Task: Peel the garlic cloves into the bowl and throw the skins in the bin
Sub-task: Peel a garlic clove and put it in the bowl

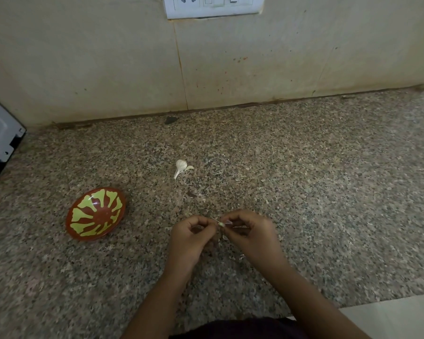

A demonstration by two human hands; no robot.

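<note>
My left hand and my right hand meet over the granite counter, fingertips pinched together on a small garlic clove with thin skin sticking out of it. A white garlic bulb with a stalk lies farther back, a loose clove touching its right side. The red bowl with yellow-green pattern sits to the left of my hands; I see nothing inside it. A few bits of skin lie on the counter under my right hand. No bin is in view.
A tiled wall backs the counter, with a switch and socket plate at the top. A grey metal appliance stands at the far left. The counter's front edge drops to pale floor at lower right.
</note>
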